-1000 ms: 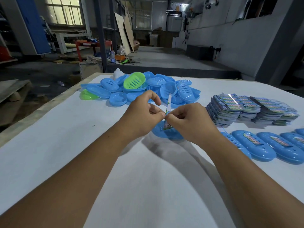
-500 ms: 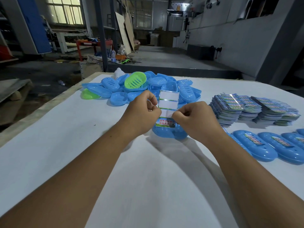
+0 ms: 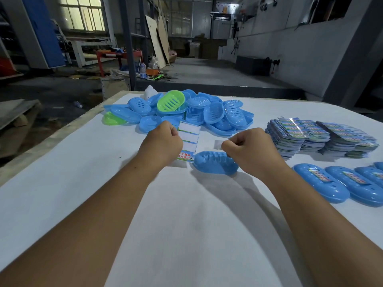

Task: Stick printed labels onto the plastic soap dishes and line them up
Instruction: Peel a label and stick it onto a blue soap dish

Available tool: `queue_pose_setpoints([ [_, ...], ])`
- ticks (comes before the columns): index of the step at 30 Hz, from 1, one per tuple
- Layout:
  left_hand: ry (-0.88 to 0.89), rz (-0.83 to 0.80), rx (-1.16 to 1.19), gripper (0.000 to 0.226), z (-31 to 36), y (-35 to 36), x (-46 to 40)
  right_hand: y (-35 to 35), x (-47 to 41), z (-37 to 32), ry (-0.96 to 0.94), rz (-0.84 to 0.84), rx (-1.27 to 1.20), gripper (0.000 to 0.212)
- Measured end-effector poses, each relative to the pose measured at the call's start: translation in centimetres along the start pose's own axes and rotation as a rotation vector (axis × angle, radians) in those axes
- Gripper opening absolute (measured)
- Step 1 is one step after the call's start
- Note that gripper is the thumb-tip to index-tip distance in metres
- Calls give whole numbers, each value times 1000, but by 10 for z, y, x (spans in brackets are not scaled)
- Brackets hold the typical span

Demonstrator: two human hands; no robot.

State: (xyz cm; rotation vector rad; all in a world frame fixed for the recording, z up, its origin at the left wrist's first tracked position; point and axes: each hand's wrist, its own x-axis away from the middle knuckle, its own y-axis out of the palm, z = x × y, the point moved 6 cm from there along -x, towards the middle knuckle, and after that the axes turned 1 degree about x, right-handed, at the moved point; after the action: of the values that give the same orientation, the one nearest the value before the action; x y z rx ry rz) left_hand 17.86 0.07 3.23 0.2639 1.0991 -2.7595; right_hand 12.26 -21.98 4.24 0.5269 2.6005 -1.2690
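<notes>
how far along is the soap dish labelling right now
Done: a few labelled dishes lie in a row at the right. In hand: the left hand holds a label sheet, the right hand pinches a small white piece above a bare dish. Left: the unlabelled pile.

Dish heap [image 3: 192, 112] ahead, label stacks [image 3: 315, 137] right

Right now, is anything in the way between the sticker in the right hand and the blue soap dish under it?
Nothing visible is. The right hand pinches a small label just above the bare blue soap dish. The left hand holds the label sheet off to the left side, clear of the dish.
</notes>
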Motion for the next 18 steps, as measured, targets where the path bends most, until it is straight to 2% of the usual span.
queue_pose_setpoints([
  [2, -17, 20, -127, 8, -6, -2, 2, 1, 1, 0, 4, 0, 1, 33],
  [5, 5, 4, -372, 18, -11, -5, 3, 1, 2, -2, 5, -13, -7, 33],
  [9, 59, 14, -548, 17, -10, -5, 5, 1, 4, -4, -6, -24, -24, 32],
  [10, 92, 38, -512, 13, -7, -5, 6, 1, 4, -5, -10, -22, -24, 31],
  [12, 159, 60, -245, 4, 1, -4, 9, 1, 4, -6, -20, -15, -22, 31],
  [15, 236, -63, 221, 14, 22, 5, 16, 2, 5, -7, -33, -10, -21, 32],
  [18, 271, -169, 350, 14, 35, 16, 25, 3, 5, -10, -59, -9, -24, 34],
])
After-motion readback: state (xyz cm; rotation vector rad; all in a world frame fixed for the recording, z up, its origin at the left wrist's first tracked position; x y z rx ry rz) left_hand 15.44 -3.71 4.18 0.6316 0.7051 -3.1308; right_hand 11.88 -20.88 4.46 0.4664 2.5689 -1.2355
